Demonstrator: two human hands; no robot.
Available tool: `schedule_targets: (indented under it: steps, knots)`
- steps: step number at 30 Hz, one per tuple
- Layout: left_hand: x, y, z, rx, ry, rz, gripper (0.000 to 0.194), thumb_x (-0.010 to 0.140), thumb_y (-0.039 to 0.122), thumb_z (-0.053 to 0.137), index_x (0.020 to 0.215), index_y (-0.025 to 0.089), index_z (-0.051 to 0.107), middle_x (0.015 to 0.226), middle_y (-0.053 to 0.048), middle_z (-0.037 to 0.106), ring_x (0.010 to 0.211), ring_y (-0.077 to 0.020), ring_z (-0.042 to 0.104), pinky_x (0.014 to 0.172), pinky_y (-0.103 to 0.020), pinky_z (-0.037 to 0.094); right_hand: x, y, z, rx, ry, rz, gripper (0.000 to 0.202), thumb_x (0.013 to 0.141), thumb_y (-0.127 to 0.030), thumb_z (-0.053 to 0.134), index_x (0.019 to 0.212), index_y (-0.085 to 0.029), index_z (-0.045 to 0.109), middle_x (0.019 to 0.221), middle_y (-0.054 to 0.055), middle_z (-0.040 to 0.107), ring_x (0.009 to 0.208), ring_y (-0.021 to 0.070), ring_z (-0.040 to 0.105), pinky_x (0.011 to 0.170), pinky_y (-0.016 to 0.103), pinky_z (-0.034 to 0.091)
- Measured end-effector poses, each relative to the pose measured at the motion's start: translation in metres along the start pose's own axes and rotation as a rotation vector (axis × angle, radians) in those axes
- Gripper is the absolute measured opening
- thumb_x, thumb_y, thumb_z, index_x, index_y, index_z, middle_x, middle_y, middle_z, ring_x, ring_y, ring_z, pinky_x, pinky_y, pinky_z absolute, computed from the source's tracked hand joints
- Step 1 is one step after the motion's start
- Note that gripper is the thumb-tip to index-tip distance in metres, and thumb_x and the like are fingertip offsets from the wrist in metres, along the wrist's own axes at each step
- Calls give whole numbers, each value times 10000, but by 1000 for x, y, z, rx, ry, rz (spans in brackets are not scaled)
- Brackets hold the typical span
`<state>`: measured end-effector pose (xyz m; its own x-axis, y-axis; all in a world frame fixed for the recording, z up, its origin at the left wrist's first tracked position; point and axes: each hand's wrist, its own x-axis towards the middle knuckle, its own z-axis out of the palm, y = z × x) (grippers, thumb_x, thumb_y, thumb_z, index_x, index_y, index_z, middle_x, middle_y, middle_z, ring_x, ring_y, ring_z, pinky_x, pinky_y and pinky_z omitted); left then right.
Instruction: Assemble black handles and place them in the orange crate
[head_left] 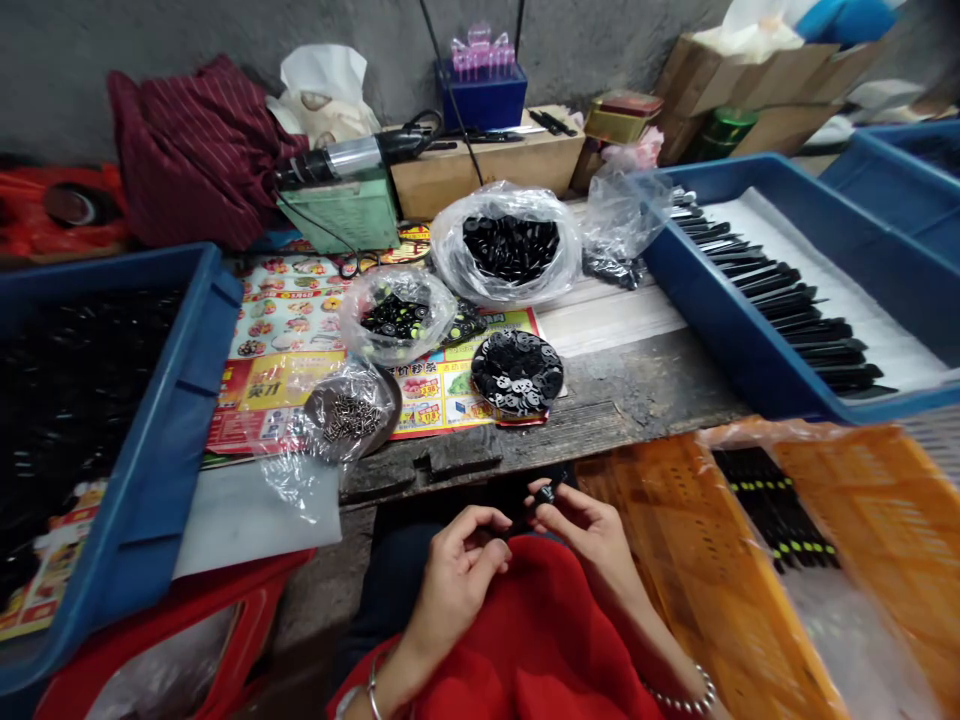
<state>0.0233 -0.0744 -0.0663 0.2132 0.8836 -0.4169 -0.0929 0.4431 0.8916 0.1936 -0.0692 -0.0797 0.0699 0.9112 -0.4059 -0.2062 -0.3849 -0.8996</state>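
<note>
- Both hands meet over a red cloth [540, 640] on the lap: the right hand [592, 530] pinches a small black part [546, 493] in its fingers, the left hand [457, 570] curls beside it, its grip hidden.
- Finished-looking black pieces line the blue tray [750, 330] and orange crate [675, 560].
- On the counter [637, 390], bags of loose black parts [510, 248] and a dish of discs [517, 373] appear largely unused, suggesting much work remains.
</note>
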Motion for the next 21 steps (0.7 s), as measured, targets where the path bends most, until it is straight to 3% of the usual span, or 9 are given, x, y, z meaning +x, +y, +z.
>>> schedule_targets:
  steps: [6, 12, 21]
  knots:
    - [0, 0, 1, -15, -6, -23, 180, 763, 267, 668, 902, 158, 630, 853, -33, 617, 639, -133, 611, 587, -232, 514, 0, 11, 6, -10, -22, 1, 493, 602, -459, 836, 974, -147, 745, 819, 64, 710, 724, 222, 647, 671, 313, 551]
    - [1, -2, -3, 333, 20, 157, 156, 808, 164, 600, 947, 203, 661, 918, -44, 682, 845, -187, 639, 756, -246, 491, -8, 12, 12, -154, -56, -160, 317, 727, -403, 762, 942, -172, 767, 875, 80, 704, 787, 235, 642, 671, 292, 535]
    - [-5, -3, 2, 426, -5, 163, 173, 858, 95, 438, 963, 226, 479, 849, -3, 565, 781, -154, 576, 683, -234, 437, -16, 8, 18, -272, -127, -257, 250, 840, -294, 657, 1054, -195, 736, 969, 87, 691, 903, 246, 630, 729, 286, 515]
